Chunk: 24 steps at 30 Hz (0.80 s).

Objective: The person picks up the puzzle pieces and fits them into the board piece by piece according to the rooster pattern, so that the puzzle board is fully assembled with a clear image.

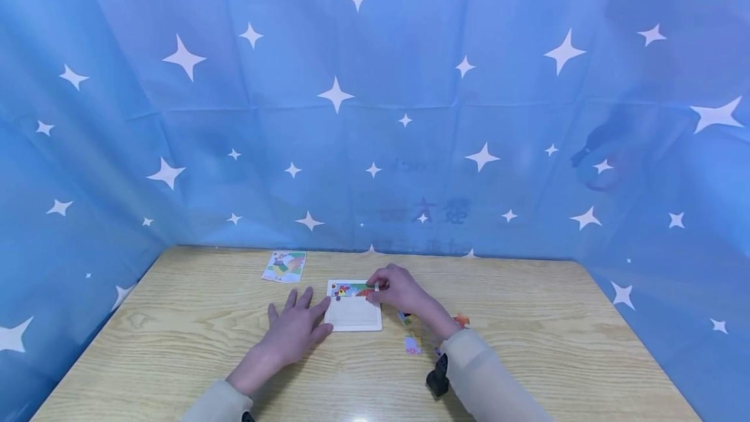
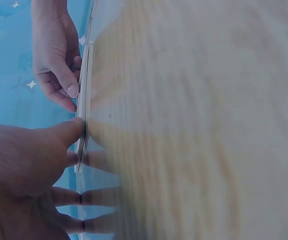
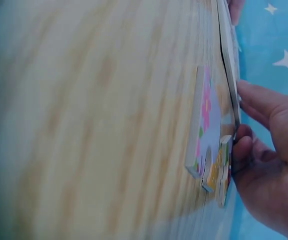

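A: Head view first. Your white rectangular jigsaw tray lies flat on the pale wood-grain bench, a colourful printed strip along its far side, the near part bare. Left hand: fingers spread wide, holding nothing, thumb and index at the tray's left edge, probably so it won't slide.

B: And your right hand?

A: Thumb and index bent close about a small red spotted piece at the far right corner; a fingertip pinch, I judge, because the piece is small and flat. A lilac piece with pink flowers and others lie by your right forearm, presumably for a short reach. The coloured picture card sits face up beyond your left hand, likely for reference.

B: Left wrist view?

A: Edge-on. It shows your left thumb tip meeting the tray's rim, but not the printed strip. Your right fingertips look close together; the red piece is hidden.

B: Right wrist view?

A: It gives the lilac piece's thick pale side, which the head view can't. Your other right fingers are curled; from here I cannot tell what they pinch.
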Motion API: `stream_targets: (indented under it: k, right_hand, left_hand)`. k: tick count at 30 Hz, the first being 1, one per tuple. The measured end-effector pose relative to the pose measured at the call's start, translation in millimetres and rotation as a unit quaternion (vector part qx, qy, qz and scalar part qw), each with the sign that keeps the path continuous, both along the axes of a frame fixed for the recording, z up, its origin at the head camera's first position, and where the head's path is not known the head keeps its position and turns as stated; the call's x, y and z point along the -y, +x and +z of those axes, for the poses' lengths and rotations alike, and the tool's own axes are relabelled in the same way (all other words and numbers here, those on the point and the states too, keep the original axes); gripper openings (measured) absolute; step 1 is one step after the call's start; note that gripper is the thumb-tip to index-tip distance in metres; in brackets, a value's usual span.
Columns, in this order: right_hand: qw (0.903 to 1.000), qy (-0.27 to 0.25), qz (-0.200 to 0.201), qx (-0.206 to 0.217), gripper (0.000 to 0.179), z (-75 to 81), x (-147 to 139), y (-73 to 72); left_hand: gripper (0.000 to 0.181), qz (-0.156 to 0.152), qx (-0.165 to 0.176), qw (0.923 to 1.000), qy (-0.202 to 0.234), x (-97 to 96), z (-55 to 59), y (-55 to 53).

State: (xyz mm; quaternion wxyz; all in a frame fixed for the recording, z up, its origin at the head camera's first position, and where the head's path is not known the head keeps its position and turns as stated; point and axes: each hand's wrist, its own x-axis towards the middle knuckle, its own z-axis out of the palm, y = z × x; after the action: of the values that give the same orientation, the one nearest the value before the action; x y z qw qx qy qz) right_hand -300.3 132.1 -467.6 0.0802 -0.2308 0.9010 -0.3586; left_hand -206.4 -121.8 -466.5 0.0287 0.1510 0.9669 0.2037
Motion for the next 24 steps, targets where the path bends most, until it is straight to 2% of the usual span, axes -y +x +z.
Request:
stream_targets:
  k: [10,15,20,24]
  right_hand:
    - [1.0000,0.000,0.002,-0.006,0.018,-2.5,-0.9,-0.3]
    - [0.9997,-0.017,0.016,0.010,0.023,-0.3,-5.0,1.7]
    - [0.9978,-0.057,0.030,0.014,0.025,10.5,-19.7,7.0]
    - [0.9978,-0.058,0.030,-0.011,0.026,24.4,-39.8,10.9]
  left_hand:
    - [0.056,0.000,0.009,1.0000,-0.004,-1.4,0.2,-0.3]
    - [0.056,0.000,0.012,0.9999,-0.003,-1.6,-1.2,-0.9]
    - [0.057,0.000,0.012,0.9999,-0.004,-1.1,-0.2,-0.2]
    - [0.057,0.001,0.011,0.9999,-0.004,0.1,0.5,0.6]
